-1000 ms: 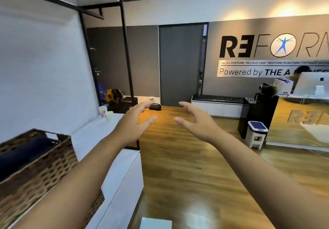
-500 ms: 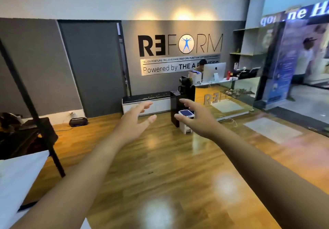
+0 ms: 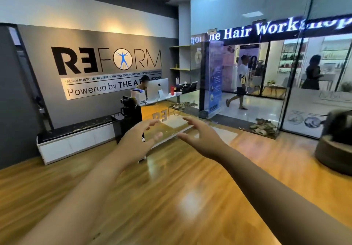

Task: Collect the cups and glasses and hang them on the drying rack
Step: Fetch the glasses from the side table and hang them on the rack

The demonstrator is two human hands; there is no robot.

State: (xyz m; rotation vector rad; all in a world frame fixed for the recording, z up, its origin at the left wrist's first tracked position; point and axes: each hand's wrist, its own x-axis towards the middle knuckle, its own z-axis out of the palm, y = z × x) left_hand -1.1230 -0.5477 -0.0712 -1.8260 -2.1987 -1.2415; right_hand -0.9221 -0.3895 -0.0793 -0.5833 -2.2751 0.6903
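Observation:
My left hand (image 3: 136, 143) and my right hand (image 3: 202, 137) are both stretched out in front of me at chest height. Their fingers are spread and curved toward each other, and neither holds anything. A gap of air lies between the two palms. No cup, glass or drying rack shows clearly in this view. A dark machine (image 3: 131, 107) stands beside the reception desk, with what may be a dark mug on its left side.
A wooden reception desk (image 3: 171, 115) with a computer and a seated person stands ahead. A low white bench (image 3: 76, 140) runs along the grey wall at left. Glass doors (image 3: 266, 84) open to a corridor with people walking. A dark round object (image 3: 333, 149) sits at right. Wooden floor lies underfoot.
The view has swung to the right, away from the white counter with the basket and small cups. Both hands keep the same outstretched, spread pose.

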